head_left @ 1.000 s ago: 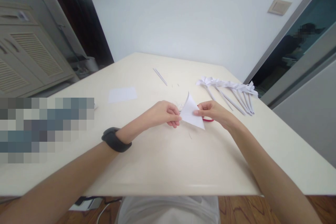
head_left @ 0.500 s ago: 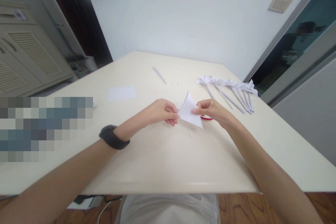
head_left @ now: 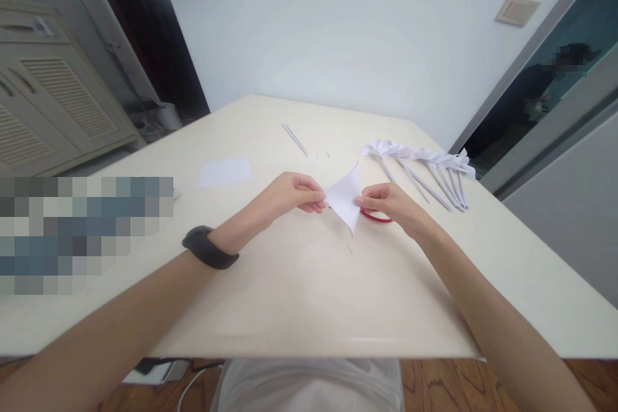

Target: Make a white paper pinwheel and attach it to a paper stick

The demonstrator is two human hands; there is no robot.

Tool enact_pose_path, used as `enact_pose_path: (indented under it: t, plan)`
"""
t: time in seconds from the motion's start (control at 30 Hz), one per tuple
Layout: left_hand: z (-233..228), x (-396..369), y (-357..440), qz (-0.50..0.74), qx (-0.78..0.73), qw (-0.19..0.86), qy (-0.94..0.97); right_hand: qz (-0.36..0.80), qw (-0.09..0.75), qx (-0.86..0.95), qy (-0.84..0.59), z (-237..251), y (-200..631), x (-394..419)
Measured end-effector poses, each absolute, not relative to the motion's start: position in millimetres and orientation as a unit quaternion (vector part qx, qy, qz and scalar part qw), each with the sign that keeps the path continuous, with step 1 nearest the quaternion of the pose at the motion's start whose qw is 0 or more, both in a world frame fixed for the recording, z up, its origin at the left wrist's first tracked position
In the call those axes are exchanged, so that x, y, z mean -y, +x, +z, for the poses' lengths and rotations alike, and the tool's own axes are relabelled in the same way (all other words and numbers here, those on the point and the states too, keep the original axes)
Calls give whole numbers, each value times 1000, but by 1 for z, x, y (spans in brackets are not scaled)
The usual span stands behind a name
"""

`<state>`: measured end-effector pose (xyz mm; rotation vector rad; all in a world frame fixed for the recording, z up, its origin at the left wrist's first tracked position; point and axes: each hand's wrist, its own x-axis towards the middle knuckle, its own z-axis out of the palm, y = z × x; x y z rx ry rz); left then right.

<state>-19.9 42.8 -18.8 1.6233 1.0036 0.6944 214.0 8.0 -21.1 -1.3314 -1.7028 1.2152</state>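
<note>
Between my two hands a small white piece of paper [head_left: 345, 198] is held above the table, its upper and lower corners spread out. My left hand [head_left: 300, 193] pinches its left corner between thumb and fingers. My right hand [head_left: 383, 201] grips the right edge, thumb on top. A red loop, seemingly a scissors handle [head_left: 377, 217], shows on the table just below my right hand; the rest of it is hidden by the paper and hand. A thin pale sliver [head_left: 350, 248] lies in front of the paper.
White paper flowers on rolled paper stems [head_left: 420, 158] lie at the right. Two thin paper sticks [head_left: 294, 140] and tiny scraps lie farther back on the cream table [head_left: 290, 296]. A flat white sheet [head_left: 225, 172] is at the left. A person [head_left: 535, 87] appears beyond the opening at right.
The paper has turned between my hands, so its right edge now stands nearly upright. My left hand has risen slightly, while my right hand has hardly moved.
</note>
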Motion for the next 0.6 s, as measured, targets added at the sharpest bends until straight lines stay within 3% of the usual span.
enact_pose_path:
  t: [0.6]
  plan:
    - [-16,-43,-24,319,-428,492,688,457,339,644,-512,-21,211,-8]
